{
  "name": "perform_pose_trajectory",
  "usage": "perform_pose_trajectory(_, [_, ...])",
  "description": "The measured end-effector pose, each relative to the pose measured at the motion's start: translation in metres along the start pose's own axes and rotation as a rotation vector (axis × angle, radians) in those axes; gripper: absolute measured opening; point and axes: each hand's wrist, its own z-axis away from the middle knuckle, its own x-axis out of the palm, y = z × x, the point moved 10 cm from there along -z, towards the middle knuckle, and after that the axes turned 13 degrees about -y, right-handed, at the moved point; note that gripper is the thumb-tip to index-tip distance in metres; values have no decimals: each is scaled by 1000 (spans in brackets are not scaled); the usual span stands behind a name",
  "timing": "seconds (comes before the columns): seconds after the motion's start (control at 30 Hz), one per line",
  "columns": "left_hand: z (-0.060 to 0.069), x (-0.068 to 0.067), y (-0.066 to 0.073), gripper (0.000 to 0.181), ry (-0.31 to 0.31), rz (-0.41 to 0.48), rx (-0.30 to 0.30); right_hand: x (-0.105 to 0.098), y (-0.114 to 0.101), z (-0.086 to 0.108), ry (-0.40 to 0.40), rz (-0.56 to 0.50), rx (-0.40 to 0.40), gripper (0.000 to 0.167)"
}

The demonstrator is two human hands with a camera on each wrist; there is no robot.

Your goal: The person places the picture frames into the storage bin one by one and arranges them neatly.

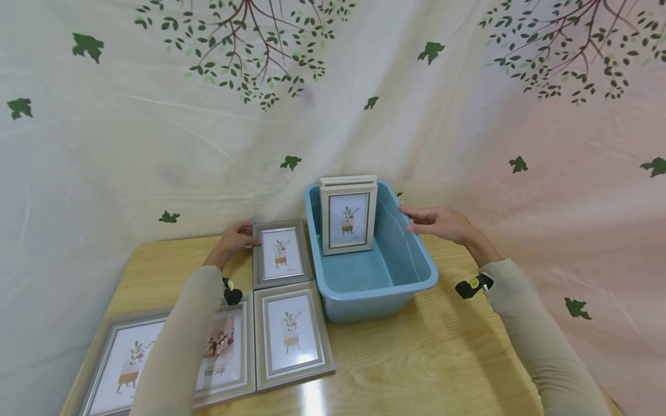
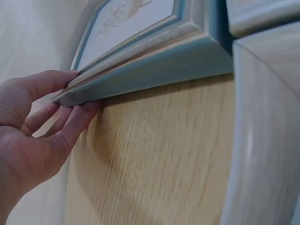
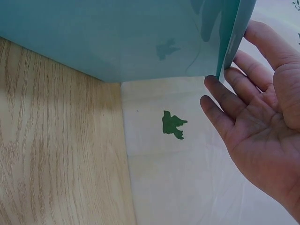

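Note:
My left hand (image 1: 235, 241) pinches the left edge of a grey-silver picture frame (image 1: 282, 254), lying flat with a potted-plant print. In the left wrist view, the thumb (image 2: 51, 83) is on the frame's upper edge and the fingers (image 2: 77, 117) are at its underside. My right hand (image 1: 439, 224) touches the right rim of a blue plastic basin (image 1: 359, 309), fingers fairly straight. In the right wrist view, its fingertips (image 3: 213, 83) meet the basin's rim (image 3: 234, 42). Inside the basin, a cream picture frame (image 1: 347, 222) stands upright with at least one more behind it.
Below the held frame lies another grey frame (image 1: 291, 335). Further left are a frame with a flower picture (image 1: 224, 346) and a larger plant-print frame (image 1: 130, 358), partly hidden by my left sleeve. A leaf-patterned cloth (image 1: 234, 150) hangs behind the wooden table (image 1: 416, 358).

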Motion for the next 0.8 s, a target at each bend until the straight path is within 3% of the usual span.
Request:
perform_pose_trajectory(0.23, [-1, -4, 6, 76, -34, 81, 65, -1, 0, 0, 16, 8, 18, 62])
perform_pose_trajectory(0.43, [14, 0, 36, 76, -87, 173, 134, 0, -4, 1, 19, 8, 28, 61])
perform_pose_trajectory(0.6, [13, -5, 39, 73, -88, 141, 178, 0, -13, 5, 35, 16, 44, 61])
perform_pose_trajectory(0.8, [14, -11, 43, 72, -76, 144, 227, -1, -5, 1, 29, 3, 34, 61])
